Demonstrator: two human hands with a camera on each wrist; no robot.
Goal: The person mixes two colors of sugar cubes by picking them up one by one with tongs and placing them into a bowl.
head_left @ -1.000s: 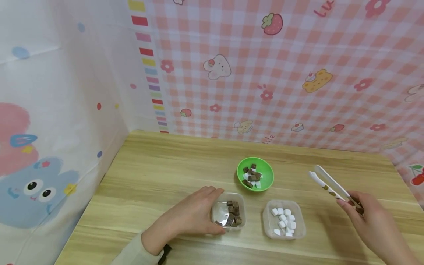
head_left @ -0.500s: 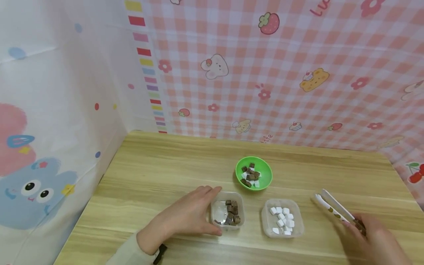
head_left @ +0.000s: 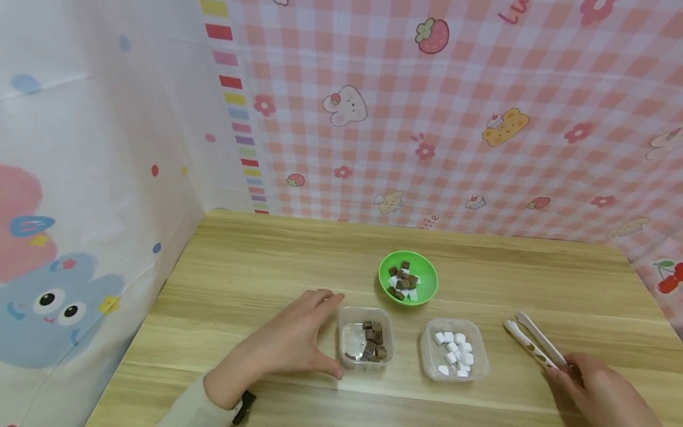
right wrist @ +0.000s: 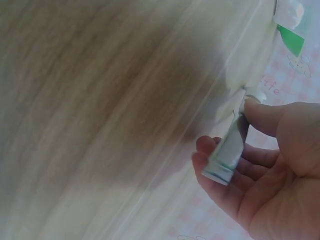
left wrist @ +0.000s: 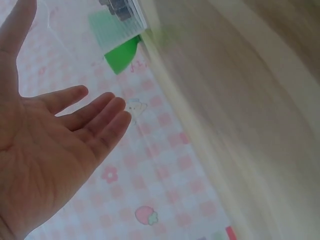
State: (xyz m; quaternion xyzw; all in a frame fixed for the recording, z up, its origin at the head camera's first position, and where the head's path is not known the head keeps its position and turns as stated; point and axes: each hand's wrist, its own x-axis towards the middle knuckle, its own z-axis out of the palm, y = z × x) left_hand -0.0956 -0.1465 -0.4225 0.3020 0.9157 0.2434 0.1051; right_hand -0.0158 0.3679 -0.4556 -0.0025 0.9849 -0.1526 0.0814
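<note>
My left hand [head_left: 290, 338] is beside a small clear tub [head_left: 352, 337] of brown cubes [head_left: 376, 337], its fingers and thumb spread and apart from the tub's left side. The left wrist view shows its palm [left wrist: 55, 140] holding nothing. At the right, my right hand [head_left: 603, 388] grips a pair of white tongs [head_left: 525, 342] with gold spots by the rear end. Their arms stand apart at the tips, low over the table, with nothing between them. In the right wrist view, thumb and fingers are round the end of the tongs [right wrist: 227, 155].
Another clear tub [head_left: 480, 365] with several white cubes [head_left: 452, 348] stands between the first tub and the tongs. Behind both is a green bowl [head_left: 428, 287] holding mixed brown and white cubes. A pink checked cloth [head_left: 299, 136] hangs behind the wooden table [head_left: 256, 255].
My left hand has let go of the brown-cube tub and drawn back to the left. My right hand has come down toward the table and nearer with the tongs.
</note>
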